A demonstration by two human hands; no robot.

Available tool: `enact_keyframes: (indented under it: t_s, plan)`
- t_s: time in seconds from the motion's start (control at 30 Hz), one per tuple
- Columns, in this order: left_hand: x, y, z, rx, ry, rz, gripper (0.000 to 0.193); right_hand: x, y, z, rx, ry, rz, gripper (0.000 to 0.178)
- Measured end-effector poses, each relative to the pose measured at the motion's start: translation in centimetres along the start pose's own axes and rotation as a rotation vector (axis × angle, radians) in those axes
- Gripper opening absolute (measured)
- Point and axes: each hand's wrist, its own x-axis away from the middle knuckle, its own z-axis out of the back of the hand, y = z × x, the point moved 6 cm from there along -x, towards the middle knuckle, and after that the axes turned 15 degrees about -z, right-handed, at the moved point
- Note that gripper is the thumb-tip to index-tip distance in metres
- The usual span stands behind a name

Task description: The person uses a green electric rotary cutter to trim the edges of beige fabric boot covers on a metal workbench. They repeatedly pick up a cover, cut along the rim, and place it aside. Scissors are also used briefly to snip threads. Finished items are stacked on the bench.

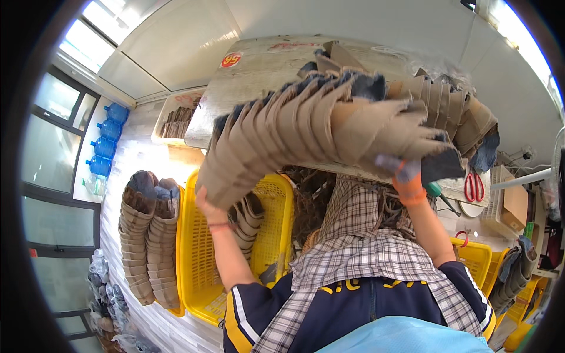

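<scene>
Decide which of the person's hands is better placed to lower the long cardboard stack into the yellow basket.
Left, probably. The left hand holds the cardboard stack at the end directly above the yellow basket; the right hand grips the far end over the table.

Small round red-and-yellow sticker [231,59] at the grey tabletop's far left corner, red marking [286,45] just beside it

A pale tiled floor [132,159] is lit by daylight from dark-framed windows [56,170] at left. Blue water bottles [106,138] are lined beside them; white walls [329,17] are seen beyond.
</scene>
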Motion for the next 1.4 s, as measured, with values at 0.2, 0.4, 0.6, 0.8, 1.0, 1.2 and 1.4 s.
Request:
enact_keyframes:
  t_s: [0.2, 0.4, 0.6, 0.8, 1.0, 1.2, 1.4]
  plan:
    - [-10.6, -3.4, -2.1, 0.103, -0.152, -0.039, 0.056, -3.4, -3.0, -2.5, 0.025, -0.061, -0.03, 0.057]
    - [-18.8, -6.0, 2.9, -0.077, -0.118, 0.114, 0.059, -2.2, 1.8, -3.3, 0.276, -0.018, 0.04, 0.052]
    - [-20.5, -0.9, 2.2, -0.767, -0.13, -0.04, 0.06, -1.7, 3.5, -3.0, 0.225, 0.058, 0.059, 0.052]
    - [-5.3, 3.9, -20.0, -1.103, -0.524, -1.186, 0.03, -1.7, 4.4, -2.4, 0.288, 0.139, 0.169, 0.054]
    - [1.7, -3.8, -33.2, -1.119, -1.179, -1.273, 0.038, -1.0, 3.2, -3.0, 0.525, 0.159, 0.186, 0.053]
    - [0.0, -6.8, -34.4, -1.263, -1.067, -1.154, 0.02, 0.0, 4.7, -3.2, 0.731, 0.211, 0.293, 0.057]
    - [1.0, -6.3, -33.5, -1.237, -1.059, -1.169, 0.02, -1.0, 3.0, -4.9, 0.84, 0.222, 0.273, 0.055]
